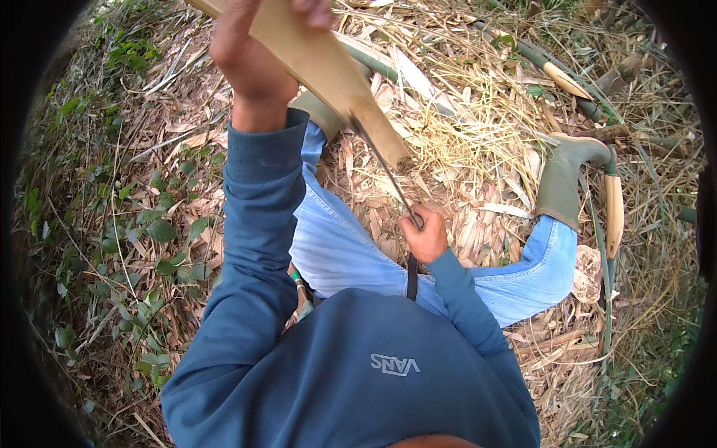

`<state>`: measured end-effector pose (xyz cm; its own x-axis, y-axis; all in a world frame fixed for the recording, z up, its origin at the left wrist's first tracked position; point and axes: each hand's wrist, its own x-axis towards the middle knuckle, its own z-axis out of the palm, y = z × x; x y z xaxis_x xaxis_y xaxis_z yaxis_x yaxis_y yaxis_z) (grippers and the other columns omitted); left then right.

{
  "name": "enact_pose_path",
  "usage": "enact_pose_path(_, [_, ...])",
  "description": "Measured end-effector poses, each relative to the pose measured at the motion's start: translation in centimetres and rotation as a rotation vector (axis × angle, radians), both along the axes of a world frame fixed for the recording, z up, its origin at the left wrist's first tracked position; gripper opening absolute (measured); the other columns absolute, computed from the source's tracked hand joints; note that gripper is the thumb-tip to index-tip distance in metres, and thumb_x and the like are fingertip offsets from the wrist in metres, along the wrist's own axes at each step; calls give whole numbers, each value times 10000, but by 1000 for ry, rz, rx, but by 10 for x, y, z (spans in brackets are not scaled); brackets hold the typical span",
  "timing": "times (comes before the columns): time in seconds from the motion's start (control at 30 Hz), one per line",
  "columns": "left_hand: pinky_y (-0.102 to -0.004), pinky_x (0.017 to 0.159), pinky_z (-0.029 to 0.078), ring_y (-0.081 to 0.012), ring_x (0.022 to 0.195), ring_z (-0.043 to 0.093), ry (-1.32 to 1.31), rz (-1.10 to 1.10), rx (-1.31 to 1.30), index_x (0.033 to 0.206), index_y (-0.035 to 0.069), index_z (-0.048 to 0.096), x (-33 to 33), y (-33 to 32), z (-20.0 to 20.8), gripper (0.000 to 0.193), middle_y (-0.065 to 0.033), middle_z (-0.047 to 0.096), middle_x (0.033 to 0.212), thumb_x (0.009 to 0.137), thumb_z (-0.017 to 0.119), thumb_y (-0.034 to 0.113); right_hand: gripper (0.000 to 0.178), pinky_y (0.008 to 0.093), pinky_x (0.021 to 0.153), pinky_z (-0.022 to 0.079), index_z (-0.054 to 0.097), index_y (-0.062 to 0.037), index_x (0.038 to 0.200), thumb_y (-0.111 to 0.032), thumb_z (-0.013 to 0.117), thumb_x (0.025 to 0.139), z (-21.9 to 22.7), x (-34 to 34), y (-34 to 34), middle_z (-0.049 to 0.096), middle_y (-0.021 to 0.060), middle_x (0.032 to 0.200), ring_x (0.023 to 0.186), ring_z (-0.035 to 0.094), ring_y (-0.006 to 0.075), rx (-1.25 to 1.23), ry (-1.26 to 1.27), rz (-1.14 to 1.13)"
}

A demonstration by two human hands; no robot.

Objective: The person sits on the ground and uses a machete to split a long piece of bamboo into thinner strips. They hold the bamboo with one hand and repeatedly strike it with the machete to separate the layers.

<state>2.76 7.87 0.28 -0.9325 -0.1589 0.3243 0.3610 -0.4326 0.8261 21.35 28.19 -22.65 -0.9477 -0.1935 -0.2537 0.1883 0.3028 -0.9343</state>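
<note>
Above lap | left hand grips bamboo sheath | right hand clasps knife

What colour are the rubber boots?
Olive green, seen best on the right boot in the head view.

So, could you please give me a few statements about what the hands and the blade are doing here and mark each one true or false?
1. The left hand grips a tan bamboo piece raised over the knees. True.
2. The right hand is empty and rests on the ground. False: its fingers are closed round the handle of a long knife.
3. The knife's blade meets the bamboo piece near its lower end. True.
4. The person wears sandals. False: an olive rubber boot shows on the right leg.
5. The ground is bare concrete. False: dry leaves and straw cover it.
</note>
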Motion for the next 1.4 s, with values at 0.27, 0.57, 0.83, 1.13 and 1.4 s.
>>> enact_pose_path(0.27, [-298, 586, 411, -168, 597, 439, 11, -15, 3, 961, 34, 476, 1, 7, -2, 400, -43, 424, 709, 900, 594, 411, 208, 343, 533, 420, 614, 28, 783, -169, 681, 794, 9, 22, -1, 481, 151, 542, 520, 522, 220, -375, 238, -175])
enact_pose_path(0.57, [-302, 587, 417, -175, 588, 457, 23, -81, 31, 959, 29, 471, 5, 0, -6, 413, -50, 426, 709, 905, 584, 422, 250, 385, 549, 430, 648, 67, 812, -180, 687, 805, 21, 14, 14, 561, 211, 601, 526, 554, 271, -144, -32, -21])
enact_pose_path(0.83, [-300, 588, 414, -176, 591, 448, 32, -32, -7, 944, 32, 472, -5, -5, -2, 419, -53, 426, 714, 906, 581, 434, 237, 369, 541, 429, 669, 58, 834, -171, 693, 776, 18, 2, 12, 571, 208, 599, 523, 552, 265, -99, -77, 33])
enact_pose_path(1.13, [-298, 589, 415, -173, 591, 447, 12, -94, 141, 941, 38, 470, -16, -10, -7, 388, -52, 424, 708, 927, 553, 417, 282, 368, 578, 472, 670, 100, 885, -147, 706, 754, 9, -7, 10, 622, 244, 675, 567, 607, 282, -58, -38, 40])
enact_pose_path(1.4, [-306, 587, 421, -182, 580, 458, 3, -41, 6, 924, 46, 474, -10, -6, -3, 377, -48, 428, 704, 930, 546, 416, 239, 352, 567, 454, 622, 67, 778, -160, 689, 757, -19, -8, 3, 562, 203, 602, 562, 599, 266, 26, -11, 5])
